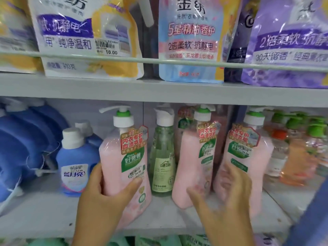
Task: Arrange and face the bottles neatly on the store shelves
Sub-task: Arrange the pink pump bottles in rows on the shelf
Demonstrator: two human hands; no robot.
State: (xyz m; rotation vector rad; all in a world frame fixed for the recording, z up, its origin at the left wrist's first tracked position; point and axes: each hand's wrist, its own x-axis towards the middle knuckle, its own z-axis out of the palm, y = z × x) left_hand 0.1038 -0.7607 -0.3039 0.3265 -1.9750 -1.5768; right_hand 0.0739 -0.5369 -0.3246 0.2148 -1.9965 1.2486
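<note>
The left hand [104,196] gripped the left pink pump bottle [124,166] low on its body, thumb [134,183] curled across the front under the label and the other fingers wrapped round its left side. That bottle stood at the front of the lower shelf [159,217], label facing out, its white pump spout pointing left.

Taking this gripped bottle as the landmark, a slim green bottle [162,166] stood just to its right and slightly further back, upright, label forward. Right of that stood the middle pink pump bottle [193,162], leaning a little, its label turned partly to the right. The right hand [225,197] was further right again, blurred, fingers spread and only loosely bent, the thumb [194,192] touching the foot of the middle pink bottle and the fingers lying against the lower front of the right pink pump bottle [246,160]. Whether it truly clasped either bottle could not be told through the blur.

Beyond that third pink bottle, far right of the landmark, orange bottles with green caps [298,153] crowded together. Just left of the landmark stood a small blue bottle [74,162] with a white cap, and beyond it large blue jugs [23,148]. Above the landmark, on the upper shelf [159,93], refill pouches [190,39] stood behind a rail. A blue sleeve [312,219] showed at the lower right.
</note>
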